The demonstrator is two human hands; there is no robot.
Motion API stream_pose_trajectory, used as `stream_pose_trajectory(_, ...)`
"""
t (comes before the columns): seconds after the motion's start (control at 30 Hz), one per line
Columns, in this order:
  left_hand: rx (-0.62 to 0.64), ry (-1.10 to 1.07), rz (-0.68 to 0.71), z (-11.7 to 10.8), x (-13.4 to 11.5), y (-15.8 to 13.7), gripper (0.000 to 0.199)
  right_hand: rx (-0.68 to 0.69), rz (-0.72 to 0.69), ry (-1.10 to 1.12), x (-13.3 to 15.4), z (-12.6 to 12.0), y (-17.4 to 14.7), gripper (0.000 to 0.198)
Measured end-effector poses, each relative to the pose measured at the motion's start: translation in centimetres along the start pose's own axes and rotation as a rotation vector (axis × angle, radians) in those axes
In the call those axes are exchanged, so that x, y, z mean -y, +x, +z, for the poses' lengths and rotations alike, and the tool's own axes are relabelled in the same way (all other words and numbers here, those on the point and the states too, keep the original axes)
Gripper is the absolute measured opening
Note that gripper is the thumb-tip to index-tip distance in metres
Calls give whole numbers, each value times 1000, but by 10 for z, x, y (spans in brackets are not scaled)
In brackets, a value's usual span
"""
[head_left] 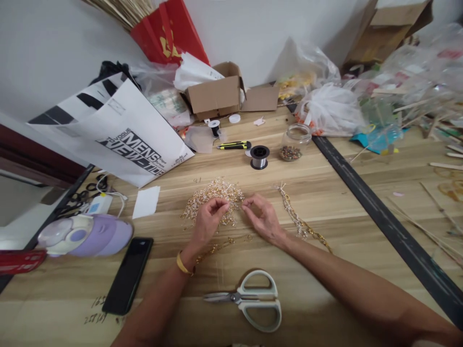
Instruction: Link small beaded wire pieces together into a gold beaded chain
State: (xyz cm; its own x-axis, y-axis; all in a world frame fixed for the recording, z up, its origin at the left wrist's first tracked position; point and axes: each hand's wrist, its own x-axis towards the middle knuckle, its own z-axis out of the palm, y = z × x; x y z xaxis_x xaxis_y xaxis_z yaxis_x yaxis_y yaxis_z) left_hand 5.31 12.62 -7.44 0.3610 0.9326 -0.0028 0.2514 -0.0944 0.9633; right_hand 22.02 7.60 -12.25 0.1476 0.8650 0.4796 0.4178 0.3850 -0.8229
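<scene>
My left hand (pixel 209 219) is closed in a pinch at the near edge of a pile of small gold and clear beads (pixel 206 195). Facing it, a short gap away, my right hand (pixel 263 218) pinches too, just right of the pile. Whatever lies between the fingertips of either hand is too small to make out. A gold chain (pixel 229 242) lies on the wood below the hands, partly behind my left wrist. Beyond my right hand rests a beaded gold chain strand (pixel 293 212). White-handled scissors (pixel 249 298) lie nearest to me, blades pointing left.
A wire spool (pixel 259 158), a yellow-black utility knife (pixel 233 145) and a glass jar (pixel 296 140) with beads stand behind the pile. At left are a black phone (pixel 128 274), a purple bottle (pixel 94 235) and a white paper bag (pixel 126 130). A black strip (pixel 361 193) crosses the right side.
</scene>
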Motion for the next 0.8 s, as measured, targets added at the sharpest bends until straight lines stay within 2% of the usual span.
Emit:
stream_pose_trajectory(0.1,2,-81,-64,2,3,-9,16,49,-122,-54,3,2,-4,7)
stream_pose_trajectory(0.2,58,-183,-111,2,6,-9,20,71,-187,-81,4,3,-7,7)
stream_pose_trajectory(0.43,156,-484,-278,6,22,-8,27,76,-218,-99,5,3,-7,8)
stream_pose_trajectory(0.8,175,-564,-323,6,26,-7,25,93,-233,-88,6,1,-5,11)
